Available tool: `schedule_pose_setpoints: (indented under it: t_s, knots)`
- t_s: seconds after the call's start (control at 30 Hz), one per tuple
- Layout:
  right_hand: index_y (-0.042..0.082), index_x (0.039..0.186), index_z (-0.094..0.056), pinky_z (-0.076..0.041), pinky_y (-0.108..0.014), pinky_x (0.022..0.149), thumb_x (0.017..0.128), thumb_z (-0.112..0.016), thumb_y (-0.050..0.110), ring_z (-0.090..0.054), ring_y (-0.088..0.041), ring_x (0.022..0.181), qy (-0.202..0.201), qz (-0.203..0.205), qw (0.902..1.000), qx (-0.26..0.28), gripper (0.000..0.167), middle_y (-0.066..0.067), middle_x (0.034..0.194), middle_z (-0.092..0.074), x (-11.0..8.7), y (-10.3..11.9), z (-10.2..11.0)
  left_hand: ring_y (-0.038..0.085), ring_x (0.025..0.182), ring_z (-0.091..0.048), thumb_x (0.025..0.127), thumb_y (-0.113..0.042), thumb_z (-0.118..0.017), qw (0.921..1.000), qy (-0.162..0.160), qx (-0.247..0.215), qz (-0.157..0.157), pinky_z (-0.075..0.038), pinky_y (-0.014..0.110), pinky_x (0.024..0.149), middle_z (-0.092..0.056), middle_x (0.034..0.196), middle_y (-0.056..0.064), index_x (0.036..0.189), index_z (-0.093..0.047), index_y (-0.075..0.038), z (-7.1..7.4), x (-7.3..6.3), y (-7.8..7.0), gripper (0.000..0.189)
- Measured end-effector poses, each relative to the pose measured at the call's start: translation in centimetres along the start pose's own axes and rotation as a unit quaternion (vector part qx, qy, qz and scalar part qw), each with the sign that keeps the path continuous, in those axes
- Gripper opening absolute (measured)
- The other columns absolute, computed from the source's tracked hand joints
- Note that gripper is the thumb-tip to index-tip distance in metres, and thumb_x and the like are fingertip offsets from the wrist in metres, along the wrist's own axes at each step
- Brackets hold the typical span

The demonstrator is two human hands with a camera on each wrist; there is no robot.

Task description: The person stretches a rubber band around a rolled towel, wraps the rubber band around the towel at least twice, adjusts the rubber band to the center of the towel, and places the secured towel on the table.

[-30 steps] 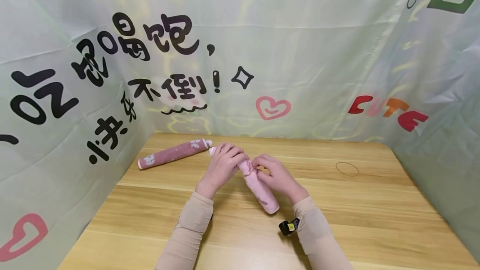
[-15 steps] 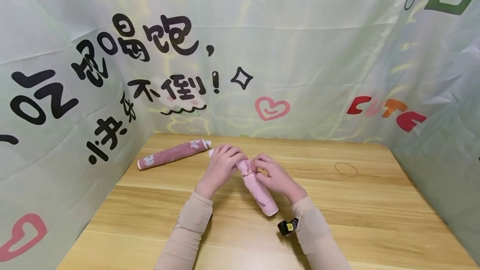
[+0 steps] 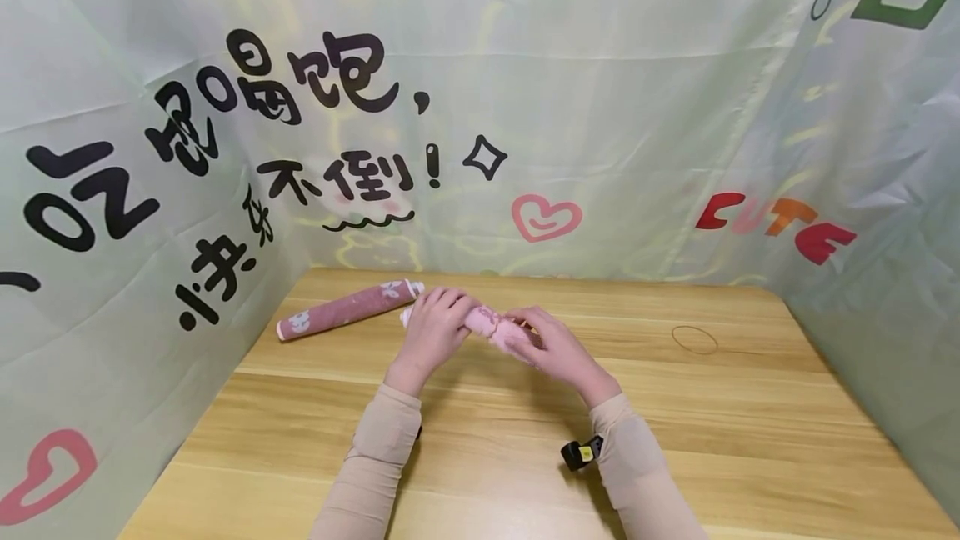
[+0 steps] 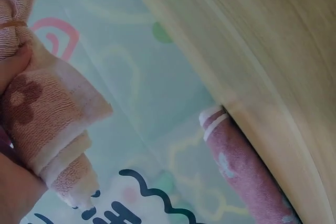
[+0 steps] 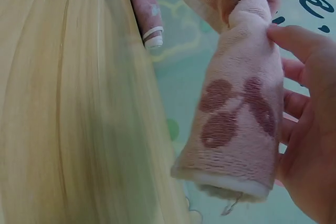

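Note:
A rolled light-pink towel (image 3: pixel 482 321) with darker flower prints is held up between both hands, cinched at its middle by a thin rubber band (image 4: pixel 12 24). My left hand (image 3: pixel 433 328) grips the roll on the left of the band. On the other side, my right hand (image 3: pixel 557 348) holds the roll, thumb on the near side and fingers behind it, as the right wrist view shows. The towel's free end (image 5: pixel 226 179) hangs toward that camera with a loose thread. Part of the roll is hidden behind the hands.
A second rolled towel (image 3: pixel 348 309), dusty rose with white prints, lies at the back left of the wooden table (image 3: pixel 495 473). A loose rubber band (image 3: pixel 694 339) lies at the right. Printed cloth walls (image 3: pixel 622 123) stand around the table.
The pink towel's near end has swung up and to the right, off the tabletop. My right hand has moved from the banded middle to hold that half; my left hand shifted slightly left.

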State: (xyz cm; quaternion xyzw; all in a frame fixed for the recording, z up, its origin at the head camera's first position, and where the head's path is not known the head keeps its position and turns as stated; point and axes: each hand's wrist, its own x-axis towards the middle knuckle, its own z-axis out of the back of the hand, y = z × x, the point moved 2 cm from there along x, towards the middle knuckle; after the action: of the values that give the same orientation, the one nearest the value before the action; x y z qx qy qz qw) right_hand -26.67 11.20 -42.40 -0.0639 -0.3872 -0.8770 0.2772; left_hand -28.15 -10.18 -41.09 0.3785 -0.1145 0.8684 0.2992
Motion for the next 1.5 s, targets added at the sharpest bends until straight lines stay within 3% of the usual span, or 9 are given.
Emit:
schedule_pose_setpoints:
  t_s: [0.13, 0.23, 0.47, 0.77, 0.93, 1.17, 1.37, 1.5]
  knots:
    - [0.012, 0.137, -0.052, -0.049, -0.047, 0.094, 0.086, -0.074, 0.033, -0.059, -0.026, 0.114, -0.001, -0.024, 0.9991, -0.033, 0.059, -0.012, 0.134, -0.059, 0.0, -0.4, -0.2, 0.025, 0.096, -0.064, 0.079, -0.017, -0.078, 0.9995, 0.002, 0.021, 0.022, -0.051, 0.047, 0.084, -0.07, 0.102, 0.001, 0.102, -0.071, -0.019, 0.0, 0.0, 0.1, 0.024]
    - [0.01, 0.137, -0.051, -0.05, -0.049, 0.094, 0.082, -0.079, 0.028, -0.06, -0.029, 0.114, -0.006, -0.019, 0.9972, -0.072, 0.065, -0.013, 0.133, -0.059, 0.1, -0.8, -0.3, 0.026, 0.095, -0.064, 0.079, -0.019, -0.079, 0.9992, 0.004, 0.028, 0.029, -0.052, 0.046, 0.083, -0.069, 0.101, 0.001, 0.103, -0.07, -0.019, 0.1, 0.0, 0.0, 0.025]
    - [0.008, 0.123, -0.059, -0.053, -0.05, 0.087, 0.079, -0.079, 0.015, -0.066, -0.031, 0.103, -0.042, -0.001, 0.9842, -0.172, 0.049, -0.013, 0.116, -0.068, 0.1, -1.2, -0.2, 0.025, 0.097, -0.063, 0.078, -0.02, -0.079, 0.9989, 0.025, 0.021, 0.032, -0.051, 0.047, 0.085, -0.069, 0.103, 0.001, 0.107, -0.069, -0.02, 0.1, -0.1, -0.2, 0.03]
    - [0.008, 0.114, -0.065, -0.053, -0.05, 0.083, 0.076, -0.079, 0.009, -0.067, -0.03, 0.098, -0.059, -0.011, 0.9805, -0.187, 0.041, -0.012, 0.109, -0.07, 0.0, -1.4, 0.7, 0.025, 0.106, -0.06, 0.073, -0.019, -0.084, 0.9954, 0.076, 0.03, 0.051, -0.047, 0.049, 0.091, -0.068, 0.109, 0.0, 0.114, -0.067, -0.022, -0.2, -0.3, -0.1, 0.045]
    - [0.009, 0.114, -0.065, -0.053, -0.05, 0.085, 0.076, -0.079, 0.008, -0.067, -0.03, 0.098, -0.059, -0.006, 0.9812, -0.184, 0.041, -0.012, 0.109, -0.07, -0.2, -1.7, 1.3, 0.026, 0.105, -0.061, 0.072, -0.015, -0.084, 0.995, 0.078, 0.027, 0.055, -0.047, 0.049, 0.091, -0.068, 0.109, 0.001, 0.114, -0.068, -0.021, -0.3, -0.4, 0.3, 0.045]
    - [0.008, 0.114, -0.066, -0.052, -0.051, 0.087, 0.076, -0.079, 0.006, -0.066, -0.033, 0.1, -0.058, -0.018, 0.9826, -0.175, 0.041, -0.013, 0.11, -0.069, -0.5, -2.4, 2.5, 0.027, 0.106, -0.06, 0.079, -0.022, -0.082, 0.9935, 0.094, 0.012, 0.063, -0.046, 0.051, 0.093, -0.068, 0.111, 0.003, 0.115, -0.067, -0.02, -0.2, -0.5, 0.9, 0.039]
    - [0.008, 0.112, -0.067, -0.052, -0.052, 0.085, 0.075, -0.079, 0.006, -0.066, -0.034, 0.098, -0.073, -0.025, 0.9808, -0.179, 0.039, -0.014, 0.108, -0.069, -0.7, -2.9, 3.4, 0.025, 0.104, -0.06, 0.082, -0.033, -0.077, 0.9962, 0.076, 0.014, 0.04, -0.047, 0.049, 0.091, -0.069, 0.11, 0.001, 0.113, -0.067, -0.02, 0.0, -0.5, 1.0, 0.036]
    - [0.009, 0.112, -0.067, -0.05, -0.054, 0.084, 0.075, -0.079, 0.01, -0.064, -0.035, 0.101, -0.087, -0.023, 0.974, -0.208, 0.039, -0.013, 0.109, -0.069, -0.9, -3.0, 3.7, 0.025, 0.103, -0.062, 0.082, -0.035, -0.076, 0.9977, 0.062, 0.013, 0.026, -0.048, 0.048, 0.089, -0.069, 0.108, 0.001, 0.112, -0.067, -0.02, 0.1, -0.4, 1.0, 0.035]
